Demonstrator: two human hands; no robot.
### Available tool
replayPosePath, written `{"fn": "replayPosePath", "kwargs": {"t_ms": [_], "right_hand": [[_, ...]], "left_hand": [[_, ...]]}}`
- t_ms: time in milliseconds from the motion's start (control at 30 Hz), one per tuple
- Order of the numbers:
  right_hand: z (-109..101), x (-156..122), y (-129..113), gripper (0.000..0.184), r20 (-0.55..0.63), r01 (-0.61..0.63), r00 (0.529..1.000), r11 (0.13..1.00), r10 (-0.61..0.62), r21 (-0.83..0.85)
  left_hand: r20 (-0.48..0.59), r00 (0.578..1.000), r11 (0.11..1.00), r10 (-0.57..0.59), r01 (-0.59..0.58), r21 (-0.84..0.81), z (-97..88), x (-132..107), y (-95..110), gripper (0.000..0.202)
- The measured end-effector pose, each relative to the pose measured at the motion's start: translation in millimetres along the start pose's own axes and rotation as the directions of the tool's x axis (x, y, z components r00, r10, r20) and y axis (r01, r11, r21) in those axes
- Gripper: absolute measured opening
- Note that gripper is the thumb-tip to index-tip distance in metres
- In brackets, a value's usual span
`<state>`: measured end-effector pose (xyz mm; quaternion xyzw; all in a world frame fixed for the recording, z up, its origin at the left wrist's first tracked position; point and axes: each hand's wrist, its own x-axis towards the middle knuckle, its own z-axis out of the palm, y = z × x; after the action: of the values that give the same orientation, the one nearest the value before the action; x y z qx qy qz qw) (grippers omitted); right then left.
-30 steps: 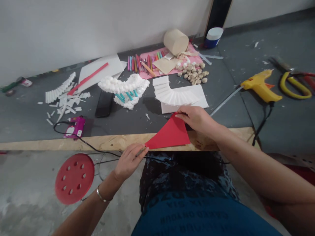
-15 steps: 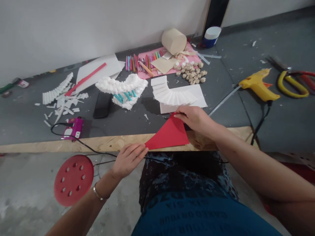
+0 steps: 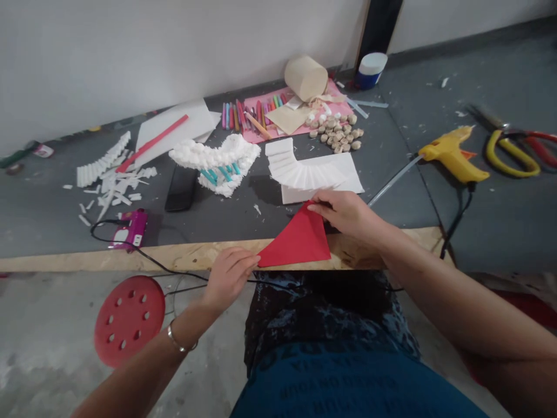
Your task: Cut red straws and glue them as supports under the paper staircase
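A red paper triangle (image 3: 298,242) lies at the near wooden edge of the table (image 3: 195,252). My right hand (image 3: 346,212) pinches its top corner, fingers closed on the paper. My left hand (image 3: 228,276) holds the lower left corner with its fingertips pressed on the tip. Just behind the red paper sits a white folded paper fan piece (image 3: 307,171) on a white sheet.
A white foam-ball model with teal sticks (image 3: 215,159), a black phone (image 3: 180,188), white paper scraps (image 3: 108,174), coloured pens on a pink sheet (image 3: 252,113), a tape roll (image 3: 304,78), a yellow glue gun (image 3: 452,157) and scissors (image 3: 513,154) lie about. A red stool (image 3: 128,319) stands left below.
Both hands keep hold of the red triangle, which has barely shifted. The left hand's fingers have curled a little closer onto the lower corner.
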<state>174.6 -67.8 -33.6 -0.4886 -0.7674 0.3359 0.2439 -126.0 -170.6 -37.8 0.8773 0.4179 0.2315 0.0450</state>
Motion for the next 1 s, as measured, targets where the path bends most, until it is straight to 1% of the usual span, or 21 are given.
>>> {"fn": "replayPosePath", "kwargs": {"t_ms": [33,67,133,200,267,367,433,467,500,533,600,633,667,700,733,800,867,900,933,967,1000], "right_hand": [[-2.0,-3.4,-1.8,0.023,-0.005,-0.011,1.000,1.000,0.012,0.024],[-4.6,-7.3,-3.8,0.025,-0.014,-0.023,1.000,0.999,0.024,0.049],[-10.9,-16.5,-7.9,0.028,-0.041,-0.037,0.998,0.995,0.041,0.088],[-17.4,-26.2,-11.6,0.027,-0.070,-0.032,0.997,0.995,0.039,0.098],[-22.1,-35.3,-15.0,0.025,-0.088,-0.011,0.996,0.996,0.018,0.086],[-24.3,-46.1,-20.3,0.023,-0.113,0.038,0.993,0.996,-0.028,0.086],[-26.7,-51.9,-23.3,0.023,-0.148,0.056,0.988,0.994,-0.041,0.097],[-29.9,-54.9,-23.9,0.024,-0.168,0.050,0.985,0.993,-0.032,0.105],[-35.0,-58.3,-23.5,0.025,-0.179,0.041,0.984,0.992,-0.019,0.120],[-42.3,-62.1,-22.0,0.026,-0.177,0.031,0.984,0.989,-0.005,0.145],[-61.9,-70.9,-15.6,0.033,-0.105,0.028,0.994,0.973,-0.004,0.228],[-72.8,-75.4,-11.6,0.036,-0.042,0.035,0.999,0.959,-0.024,0.281],[-83.2,-79.4,-8.1,0.042,0.012,0.051,0.998,0.942,-0.058,0.332],[-91.9,-82.5,-5.8,0.047,0.038,0.059,0.996,0.928,-0.079,0.367],[-98.0,-84.5,-5.7,0.051,0.039,0.052,0.997,0.921,-0.073,0.385],[-100.5,-84.2,-13.6,0.054,0.009,0.010,1.000,0.923,-0.014,0.386],[-90.6,-78.3,-30.9,0.049,0.015,-0.041,0.999,0.929,0.038,0.369],[-82.6,-74.0,-41.3,0.045,0.056,-0.060,0.997,0.936,0.043,0.348],[-73.8,-69.2,-51.4,0.041,0.106,-0.071,0.994,0.943,0.039,0.324],[-64.9,-64.7,-60.2,0.038,0.145,-0.076,0.989,0.949,0.032,0.306],[-56.6,-60.8,-67.2,0.034,0.184,-0.083,0.983,0.951,0.028,0.298]], "left_hand": [[-0.006,0.996,0.996,-0.084,0.083,-0.018,2.2,5.4,4.0,0.016],[0.013,0.987,0.987,-0.158,0.158,-0.018,3.6,10.9,7.9,0.016],[0.079,0.963,0.966,-0.257,0.257,0.010,3.7,20.5,14.7,0.018],[0.133,0.947,0.956,-0.293,0.290,0.036,1.5,25.8,19.9,0.019],[0.152,0.944,0.956,-0.294,0.292,0.031,-0.1,26.9,23.8,0.018],[0.137,0.943,0.949,-0.305,0.312,-0.035,1.0,27.2,29.0,0.015],[0.098,0.932,0.923,-0.350,0.360,-0.133,2.7,30.7,32.6,0.012],[0.078,0.916,0.892,-0.394,0.402,-0.209,3.1,34.1,34.3,0.011],[0.060,0.890,0.841,-0.453,0.449,-0.301,3.1,38.4,35.8,0.011],[0.049,0.853,0.773,-0.519,0.493,-0.399,2.3,43.7,37.3,0.011],[0.058,0.773,0.623,-0.632,0.551,-0.556,-0.9,56.4,40.4,0.012],[0.068,0.746,0.570,-0.662,0.561,-0.600,-3.2,63.7,42.4,0.014],[0.079,0.740,0.549,-0.668,0.562,-0.619,-5.6,71.5,45.1,0.015],[0.097,0.754,0.560,-0.649,0.560,-0.611,-7.8,79.5,48.8,0.015],[0.111,0.786,0.601,-0.608,0.548,-0.582,-9.8,87.7,53.6,0.013],[0.171,0.869,0.747,-0.465,0.489,-0.450,-12.2,103.4,66.0,0.011],[0.147,0.942,0.893,-0.303,0.334,-0.301,-12.9,116.4,80.0,0.015],[0.118,0.969,0.938,-0.219,0.242,-0.247,-13.2,121.4,86.4,0.017],[0.087,0.984,0.962,-0.154,0.169,-0.213,-13.8,125.2,92.0,0.018],[0.059,0.992,0.973,-0.111,0.121,-0.198,-14.9,127.8,96.4,0.018],[0.038,0.994,0.975,-0.102,0.107,-0.195,-16.6,129.4,99.5,0.018]]}}
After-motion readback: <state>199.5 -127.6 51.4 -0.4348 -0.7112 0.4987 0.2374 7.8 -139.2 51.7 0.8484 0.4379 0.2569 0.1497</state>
